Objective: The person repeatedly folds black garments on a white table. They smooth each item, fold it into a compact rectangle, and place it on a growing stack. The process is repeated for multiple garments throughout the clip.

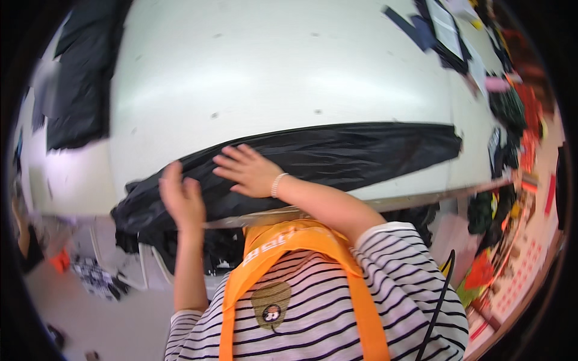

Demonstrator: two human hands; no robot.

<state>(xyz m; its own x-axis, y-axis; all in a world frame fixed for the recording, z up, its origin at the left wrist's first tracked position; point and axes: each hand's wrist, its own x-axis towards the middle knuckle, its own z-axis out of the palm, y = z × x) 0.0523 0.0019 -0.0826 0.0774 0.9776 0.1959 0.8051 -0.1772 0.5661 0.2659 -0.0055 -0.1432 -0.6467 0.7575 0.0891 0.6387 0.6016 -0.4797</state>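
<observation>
A long piece of black, shiny, creased fabric lies along the near edge of the white table, its left end bunched and reaching over the edge. My right hand rests on the fabric left of its middle, palm down with the fingers spread. Over the bunched left part is my left hand, its fingers stretched out and slightly blurred; I cannot tell whether it touches the cloth. Neither hand grips anything.
The white table has a stack of folded black fabric at its far left. Dark pieces and a framed sheet lie at the far right. A person's arm shows at the left rim. Black cloth hangs below the near edge.
</observation>
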